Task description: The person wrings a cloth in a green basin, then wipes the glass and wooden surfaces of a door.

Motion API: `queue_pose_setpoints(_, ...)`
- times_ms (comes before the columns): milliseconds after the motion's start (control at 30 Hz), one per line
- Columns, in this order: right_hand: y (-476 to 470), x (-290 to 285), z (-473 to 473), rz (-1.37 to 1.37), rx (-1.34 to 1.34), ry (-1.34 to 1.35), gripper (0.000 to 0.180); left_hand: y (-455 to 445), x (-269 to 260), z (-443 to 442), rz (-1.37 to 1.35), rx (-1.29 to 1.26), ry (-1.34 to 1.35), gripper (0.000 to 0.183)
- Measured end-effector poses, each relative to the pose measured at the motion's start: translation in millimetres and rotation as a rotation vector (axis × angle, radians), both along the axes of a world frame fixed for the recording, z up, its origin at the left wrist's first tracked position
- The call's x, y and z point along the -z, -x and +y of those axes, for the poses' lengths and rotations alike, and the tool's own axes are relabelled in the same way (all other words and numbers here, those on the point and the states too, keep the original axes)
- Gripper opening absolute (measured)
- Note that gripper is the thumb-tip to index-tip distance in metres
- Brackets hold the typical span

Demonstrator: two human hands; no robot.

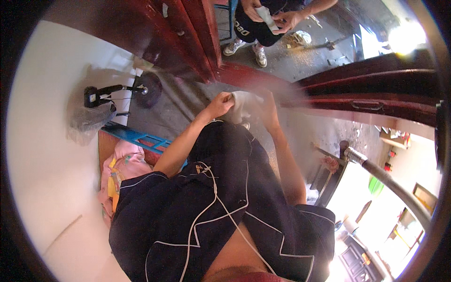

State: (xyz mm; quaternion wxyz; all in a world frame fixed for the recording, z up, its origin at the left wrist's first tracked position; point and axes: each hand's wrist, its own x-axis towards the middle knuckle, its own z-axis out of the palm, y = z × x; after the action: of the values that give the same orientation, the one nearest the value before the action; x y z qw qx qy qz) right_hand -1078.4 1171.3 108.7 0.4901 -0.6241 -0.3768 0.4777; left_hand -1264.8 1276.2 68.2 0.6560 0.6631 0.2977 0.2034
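A light grey-white cloth (pixel 241 102), perhaps a sock or glove, is stretched between my hands in front of my lap. My left hand (pixel 224 104) pinches its left end with the fingers closed. At its other end is my right hand (pixel 265 102), blurred by haze or glare, with its fingers against the cloth; their exact grip is hard to see. Part of the cloth hangs down between the hands.
Another person (pixel 278 17) beyond the red doorway holds a similar pale cloth (pixel 267 18). A blue metal frame (pixel 141 137) and pink fabric (pixel 128 155) lie at left, near a black fan-like stand (pixel 105 92). A grey pipe (pixel 387 181) crosses at right.
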Motion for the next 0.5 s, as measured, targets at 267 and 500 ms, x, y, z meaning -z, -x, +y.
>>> queue_pose_setpoints(267, 4, -17, 10, -0.446, -0.075, -0.129, 0.022, 15, -35, 0, 0.091, -0.096, -0.174, 0.023)
queue_pose_setpoints(500, 26, -73, 53, -0.533, 0.185, -0.384, 0.017, 16, -85, 22, 0.057, -0.372, -0.405, 0.028)
